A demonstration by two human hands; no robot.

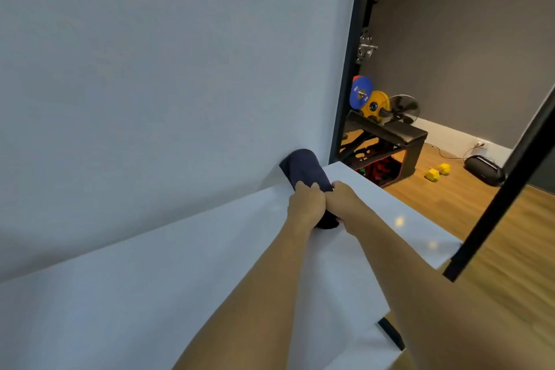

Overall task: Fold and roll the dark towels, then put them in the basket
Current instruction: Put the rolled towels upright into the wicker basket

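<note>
a: what fills most of the view?
b: a white backdrop [150, 69], rising straight up behind a white counter [135, 309]. the two meet in a soft crease that runs up toward the right.
a: and off to the right?
b: a wooden floor [495, 249] beyond the counter's edge, running to a grey wall. a black bench [399, 135] stands on it, close to a black upright post [351, 69].
a: where is the towel?
b: the dark towel [303, 168] lies at the counter's far right corner as a thick roll. its far end touches the backdrop, and its near end is under the hands.
a: how are the hands placed?
b: side by side, touching each other. the left hand [306, 204] is curled over the top of the roll and grips it. the right hand [345, 201] is wrapped round the roll just beside it. a bit of dark cloth shows below, between the wrists.
a: anything smaller?
b: a fan [404, 108] behind the bench, a blue weight plate [361, 93] and a yellow weight plate [375, 105] beside it. two yellow dumbbells [438, 172] lie on the floor.
</note>
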